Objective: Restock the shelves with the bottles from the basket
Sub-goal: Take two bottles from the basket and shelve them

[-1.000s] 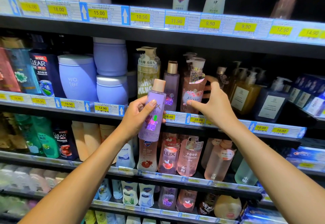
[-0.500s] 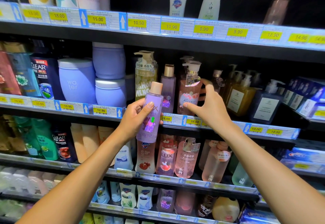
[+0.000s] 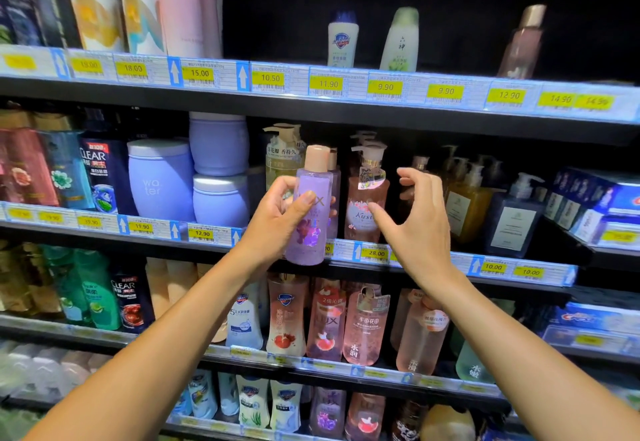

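We hold the purple bottle (image 3: 309, 212) upright w/ left hand (image 3: 277, 219), fingers wrapped round it, before the shelf (image 3: 433, 260); right hand (image 3: 412, 222) at 3 o'clock, fingers spread, empty; risk: we nudge the pink pump bottle (image 3: 367, 198) & topple it.

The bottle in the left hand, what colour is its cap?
Peachy pink cap, seen in the head view.

One head-worn camera faces the shelves (image 3: 311, 111) straight on from close, at arm's reach.
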Available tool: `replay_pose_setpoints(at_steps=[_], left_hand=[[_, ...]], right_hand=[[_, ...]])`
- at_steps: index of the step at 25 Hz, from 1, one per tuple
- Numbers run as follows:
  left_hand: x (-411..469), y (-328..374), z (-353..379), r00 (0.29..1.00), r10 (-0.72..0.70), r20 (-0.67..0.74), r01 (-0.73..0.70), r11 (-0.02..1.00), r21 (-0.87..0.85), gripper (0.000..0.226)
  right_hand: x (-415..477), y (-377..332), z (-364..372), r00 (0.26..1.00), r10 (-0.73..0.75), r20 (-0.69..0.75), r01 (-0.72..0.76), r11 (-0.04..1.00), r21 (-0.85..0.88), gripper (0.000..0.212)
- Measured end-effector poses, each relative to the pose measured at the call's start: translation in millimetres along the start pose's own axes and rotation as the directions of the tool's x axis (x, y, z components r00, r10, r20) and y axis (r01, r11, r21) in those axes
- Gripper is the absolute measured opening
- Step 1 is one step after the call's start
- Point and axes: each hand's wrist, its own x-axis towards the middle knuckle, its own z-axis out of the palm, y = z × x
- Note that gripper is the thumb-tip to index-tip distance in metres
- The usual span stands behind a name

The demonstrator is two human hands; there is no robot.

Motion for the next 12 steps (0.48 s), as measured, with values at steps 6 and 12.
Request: replay_pose_setpoints(at_steps=[6, 12], left_hand=[[18, 9, 9, 0.988, 0.156, -0.016, -0.152, 0.98, 0.127, 0.022], [20, -3, 2, 0.97, 0.237, -0.058, -0.205, 0.922, 0.328, 0.03]], right_hand=[[-4, -42, 1, 0.934, -0.124, 0.334, 0.045, 0.971, 0.235, 0.038], [-13, -39, 17, 0.914, -0.041, 0.404, -0.054, 0.974, 0.222, 0.056]])
